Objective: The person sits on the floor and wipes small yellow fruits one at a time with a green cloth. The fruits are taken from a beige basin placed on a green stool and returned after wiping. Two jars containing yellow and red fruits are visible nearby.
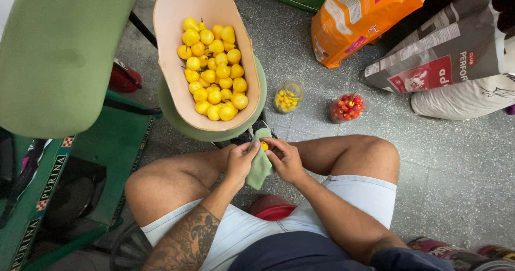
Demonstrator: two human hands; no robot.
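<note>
Fruit (264, 145), small and yellow, was pinched between both hands just above the knees, wrapped partly in a green cloth (260, 166). The left hand (241, 161) was closed on the cloth, the right hand (285, 158) clamped on the fruit. A pink tub (171, 62) of yellow fruit was sat right ahead, two jars (288, 97) beside it.

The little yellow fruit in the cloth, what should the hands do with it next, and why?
Probably keep rubbing it a little. The small yellow fruit sits wrapped in the green cloth, pinched between the left hand and right hand, with only a bit of it showing, so wiping looks unfinished.
</note>
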